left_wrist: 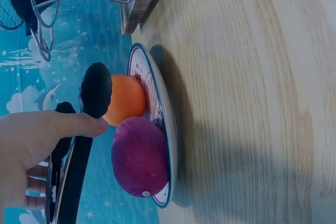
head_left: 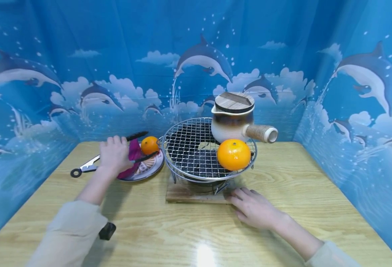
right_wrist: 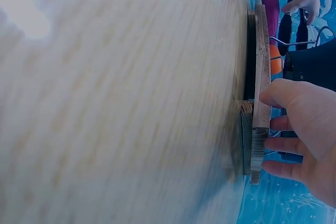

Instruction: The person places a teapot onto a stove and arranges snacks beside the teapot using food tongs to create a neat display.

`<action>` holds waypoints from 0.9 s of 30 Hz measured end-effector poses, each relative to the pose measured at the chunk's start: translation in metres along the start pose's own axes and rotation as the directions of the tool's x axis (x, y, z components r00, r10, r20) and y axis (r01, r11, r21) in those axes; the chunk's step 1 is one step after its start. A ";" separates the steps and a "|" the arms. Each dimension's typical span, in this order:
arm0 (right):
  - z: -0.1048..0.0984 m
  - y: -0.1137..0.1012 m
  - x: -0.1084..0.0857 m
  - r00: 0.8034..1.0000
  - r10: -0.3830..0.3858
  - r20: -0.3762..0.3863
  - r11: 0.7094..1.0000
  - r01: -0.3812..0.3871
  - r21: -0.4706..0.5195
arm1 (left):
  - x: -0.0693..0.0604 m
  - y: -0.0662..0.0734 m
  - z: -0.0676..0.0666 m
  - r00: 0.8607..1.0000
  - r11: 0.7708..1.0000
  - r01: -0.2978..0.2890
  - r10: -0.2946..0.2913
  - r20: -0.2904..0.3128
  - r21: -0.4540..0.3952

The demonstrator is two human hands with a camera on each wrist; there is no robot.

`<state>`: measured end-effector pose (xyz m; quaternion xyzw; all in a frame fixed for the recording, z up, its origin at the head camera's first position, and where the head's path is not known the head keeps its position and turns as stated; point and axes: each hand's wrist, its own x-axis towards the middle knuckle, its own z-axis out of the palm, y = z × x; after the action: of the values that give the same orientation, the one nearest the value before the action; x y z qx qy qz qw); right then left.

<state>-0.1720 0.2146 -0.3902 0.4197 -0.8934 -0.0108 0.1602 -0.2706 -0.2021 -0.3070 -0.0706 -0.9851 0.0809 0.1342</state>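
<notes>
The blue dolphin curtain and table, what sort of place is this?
Probably an indoor set for table work: a dolphin-print curtain hangs behind a wooden table, and a wire grill stands there on a board.

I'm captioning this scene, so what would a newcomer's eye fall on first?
Probably the dolphin backdrop behind the table, then the orange and pot on the round grill. To their left, the left hand holds tongs over a plate bearing a purple fruit and a second orange.
</notes>
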 end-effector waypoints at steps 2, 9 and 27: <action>0.000 0.000 0.000 1.000 -0.003 0.002 1.000 0.003 -0.004 | 0.001 0.001 0.001 1.000 1.000 0.005 -0.005 0.008 0.014; 0.000 0.000 0.000 1.000 0.003 0.012 1.000 -0.003 -0.006 | 0.007 0.002 0.007 1.000 0.999 0.013 -0.014 0.017 0.036; -0.003 -0.001 0.002 0.999 0.014 0.036 1.000 -0.014 0.004 | 0.019 0.015 0.021 0.998 0.995 0.036 -0.041 0.050 0.097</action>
<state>-0.1712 0.2130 -0.3873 0.4134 -0.8990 -0.0152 0.1435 -0.2932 -0.1872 -0.3248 -0.0430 -0.9844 0.1274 0.1133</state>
